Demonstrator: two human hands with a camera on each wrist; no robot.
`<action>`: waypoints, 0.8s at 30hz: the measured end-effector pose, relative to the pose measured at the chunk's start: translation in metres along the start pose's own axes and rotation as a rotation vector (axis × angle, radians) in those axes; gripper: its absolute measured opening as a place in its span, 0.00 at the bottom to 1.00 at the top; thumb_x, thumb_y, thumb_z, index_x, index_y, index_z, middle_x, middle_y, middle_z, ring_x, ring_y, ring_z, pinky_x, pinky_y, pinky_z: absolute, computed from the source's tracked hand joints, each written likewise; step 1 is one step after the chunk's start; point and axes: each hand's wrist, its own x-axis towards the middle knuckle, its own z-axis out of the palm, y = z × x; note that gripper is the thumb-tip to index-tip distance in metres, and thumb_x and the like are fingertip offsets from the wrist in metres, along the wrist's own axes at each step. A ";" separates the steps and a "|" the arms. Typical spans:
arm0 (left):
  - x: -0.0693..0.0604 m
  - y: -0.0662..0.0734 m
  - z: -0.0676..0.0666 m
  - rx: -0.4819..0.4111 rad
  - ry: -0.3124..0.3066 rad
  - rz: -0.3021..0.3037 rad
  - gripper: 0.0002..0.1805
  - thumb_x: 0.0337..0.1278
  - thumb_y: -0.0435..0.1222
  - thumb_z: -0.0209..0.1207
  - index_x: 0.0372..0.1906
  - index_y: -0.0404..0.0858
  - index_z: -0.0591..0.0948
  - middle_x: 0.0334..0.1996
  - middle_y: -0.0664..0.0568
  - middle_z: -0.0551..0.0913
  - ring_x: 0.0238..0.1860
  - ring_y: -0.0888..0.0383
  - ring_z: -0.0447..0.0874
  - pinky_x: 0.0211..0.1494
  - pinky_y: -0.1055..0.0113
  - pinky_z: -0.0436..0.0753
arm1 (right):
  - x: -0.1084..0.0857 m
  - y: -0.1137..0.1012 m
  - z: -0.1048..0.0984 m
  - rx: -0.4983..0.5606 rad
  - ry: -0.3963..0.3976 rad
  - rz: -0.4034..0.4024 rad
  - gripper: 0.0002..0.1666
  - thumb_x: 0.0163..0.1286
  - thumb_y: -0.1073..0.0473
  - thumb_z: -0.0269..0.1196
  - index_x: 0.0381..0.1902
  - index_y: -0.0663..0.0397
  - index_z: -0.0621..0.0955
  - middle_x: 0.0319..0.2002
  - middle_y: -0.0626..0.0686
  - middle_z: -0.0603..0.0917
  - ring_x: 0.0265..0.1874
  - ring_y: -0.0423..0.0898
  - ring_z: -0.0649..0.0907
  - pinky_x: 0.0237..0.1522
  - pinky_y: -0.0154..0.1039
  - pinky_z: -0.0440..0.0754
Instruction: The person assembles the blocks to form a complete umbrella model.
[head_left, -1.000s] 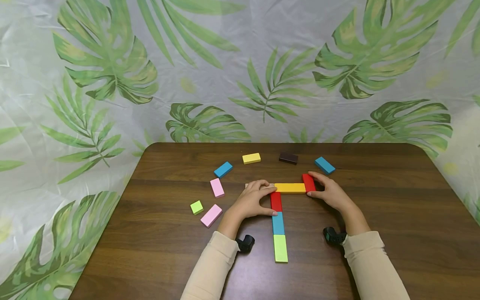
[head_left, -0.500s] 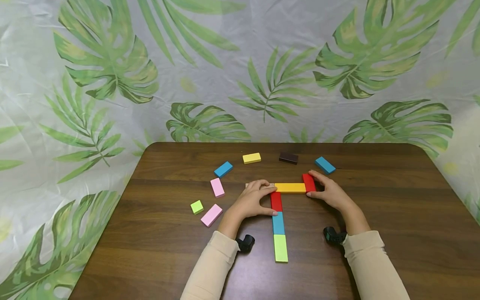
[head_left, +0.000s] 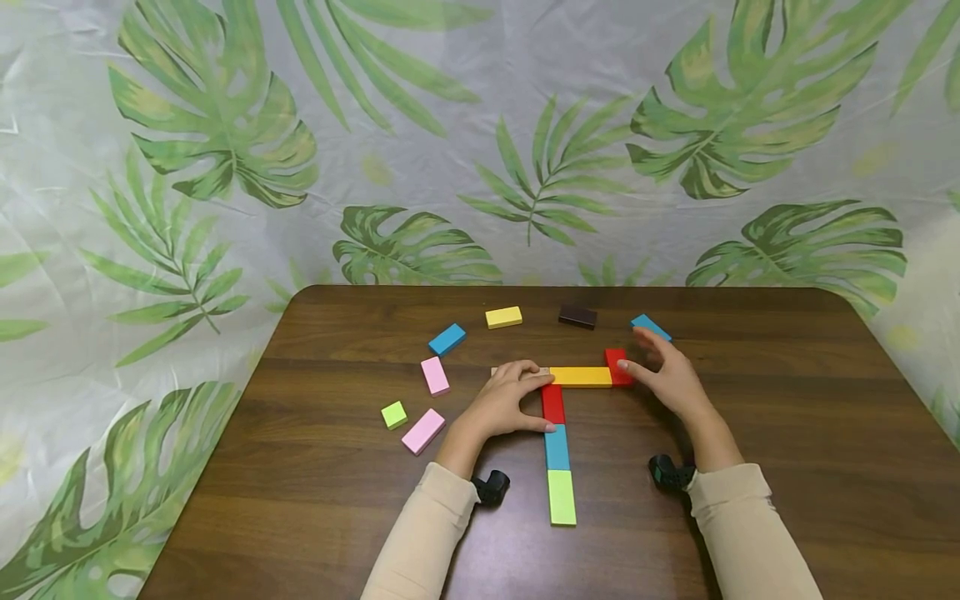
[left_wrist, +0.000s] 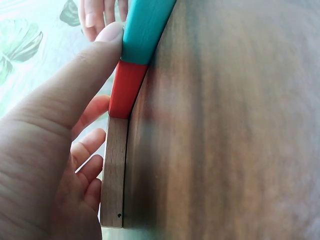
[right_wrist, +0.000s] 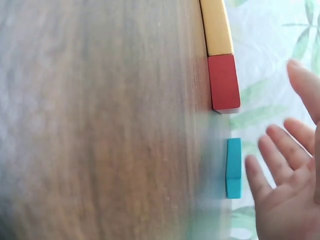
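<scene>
Left hand (head_left: 501, 406): fingers loosely bent, no grip evident, thumb touching the blue block (head_left: 557, 448), presumably steadying the row; right hand (head_left: 671, 380): fingers spread, empty, red end block (head_left: 615, 357) just left, butted against orange block (head_left: 580, 377), likely for a gapless join.

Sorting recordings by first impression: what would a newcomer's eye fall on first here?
Likely the lime block, blue block and red block, flat rectangles lined up mid-table, with the left hand touching the line. At its far end a long amber block runs right to a second red block near the right hand. A pale leafy sheet fills the background behind the dark wooden table.
</scene>
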 end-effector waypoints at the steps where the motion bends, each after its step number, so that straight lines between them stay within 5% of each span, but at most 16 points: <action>1: 0.000 0.000 0.000 0.000 -0.001 -0.001 0.42 0.36 0.62 0.63 0.62 0.55 0.68 0.58 0.58 0.62 0.61 0.59 0.54 0.60 0.60 0.61 | 0.000 0.000 0.000 0.004 0.022 0.006 0.45 0.59 0.43 0.61 0.68 0.54 0.57 0.63 0.65 0.60 0.57 0.68 0.63 0.51 0.63 0.62; 13: -0.001 0.001 -0.001 -0.005 0.000 -0.001 0.42 0.36 0.62 0.63 0.62 0.55 0.68 0.58 0.58 0.63 0.61 0.59 0.54 0.60 0.59 0.61 | 0.009 0.009 -0.004 -0.006 0.271 -0.012 0.41 0.58 0.47 0.63 0.65 0.57 0.62 0.62 0.63 0.64 0.59 0.64 0.62 0.54 0.62 0.58; 24: 0.000 0.000 0.000 0.000 0.003 -0.008 0.42 0.35 0.62 0.63 0.62 0.55 0.68 0.58 0.59 0.62 0.61 0.59 0.54 0.60 0.59 0.60 | 0.012 0.021 -0.007 0.005 0.309 0.044 0.39 0.61 0.48 0.60 0.64 0.59 0.62 0.60 0.64 0.65 0.58 0.62 0.64 0.54 0.59 0.60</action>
